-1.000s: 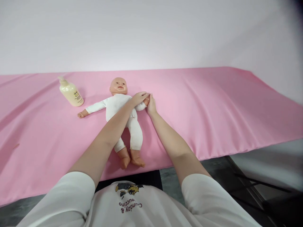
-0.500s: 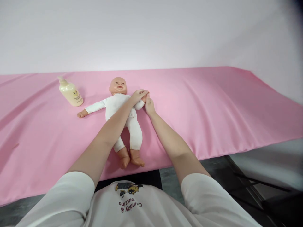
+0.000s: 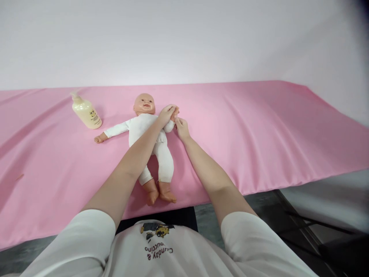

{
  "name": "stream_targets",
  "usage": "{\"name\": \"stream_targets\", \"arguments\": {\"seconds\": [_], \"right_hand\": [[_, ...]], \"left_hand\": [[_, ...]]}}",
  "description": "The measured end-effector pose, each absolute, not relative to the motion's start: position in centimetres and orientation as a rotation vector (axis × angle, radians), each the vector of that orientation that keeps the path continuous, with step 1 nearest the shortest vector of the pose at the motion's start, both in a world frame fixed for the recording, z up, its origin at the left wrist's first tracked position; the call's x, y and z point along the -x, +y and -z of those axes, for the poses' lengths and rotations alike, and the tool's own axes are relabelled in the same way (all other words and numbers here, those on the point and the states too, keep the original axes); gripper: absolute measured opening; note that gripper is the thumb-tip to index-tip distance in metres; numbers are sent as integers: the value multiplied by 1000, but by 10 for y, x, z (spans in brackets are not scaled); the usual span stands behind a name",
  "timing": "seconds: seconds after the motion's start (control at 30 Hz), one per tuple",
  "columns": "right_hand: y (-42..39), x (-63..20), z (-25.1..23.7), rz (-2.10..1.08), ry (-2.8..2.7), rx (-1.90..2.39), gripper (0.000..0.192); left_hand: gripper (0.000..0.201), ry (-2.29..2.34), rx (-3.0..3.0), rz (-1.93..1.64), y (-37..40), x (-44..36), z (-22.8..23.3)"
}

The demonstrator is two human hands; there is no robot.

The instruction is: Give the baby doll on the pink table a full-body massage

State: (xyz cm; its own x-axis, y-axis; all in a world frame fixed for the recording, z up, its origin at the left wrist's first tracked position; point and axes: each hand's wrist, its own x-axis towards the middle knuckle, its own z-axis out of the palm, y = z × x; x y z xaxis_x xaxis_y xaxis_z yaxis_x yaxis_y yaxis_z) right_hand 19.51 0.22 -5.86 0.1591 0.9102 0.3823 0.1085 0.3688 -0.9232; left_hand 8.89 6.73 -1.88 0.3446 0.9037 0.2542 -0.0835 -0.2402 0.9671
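A baby doll (image 3: pixel 150 132) in a white bodysuit lies on its back on the pink sheet (image 3: pixel 259 127), head away from me and bare feet toward me. My left hand (image 3: pixel 166 114) reaches across its chest and grips the doll's raised right-side arm near the wrist. My right hand (image 3: pixel 181 127) pinches the same arm from the right, fingertips touching it. The doll's other arm stretches out flat to the left.
A cream lotion bottle (image 3: pixel 85 113) with a pump lies tilted on the sheet, left of the doll's head. The table's front edge runs just before my body. A dark frame (image 3: pixel 311 227) and grey floor show at lower right.
The doll's arm has been lifted off the sheet and drawn in toward its head. Both my hands moved slightly left and up with it.
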Motion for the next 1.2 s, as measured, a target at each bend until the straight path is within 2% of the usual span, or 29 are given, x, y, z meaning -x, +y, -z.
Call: {"name": "stream_targets", "arguments": {"seconds": [0.33, 0.5, 0.7, 1.07, 1.2], "right_hand": [[6, -196, 62, -728, -1272, 1046, 69], [4, -196, 61, -749, -1306, 1032, 69], [6, -192, 66, -754, -1267, 1031, 70], [6, -195, 63, -757, -1259, 1040, 67], [6, -194, 65, -734, -1239, 1060, 70]], "left_hand": [[11, 792, -1496, -1147, 68, -90, 19], [16, 767, -1441, -1170, 65, -89, 14], [36, 807, -1402, -1126, 61, -86, 13], [36, 815, -1606, -1142, 80, -90, 31], [42, 807, -1662, -1087, 77, -90, 30]]}}
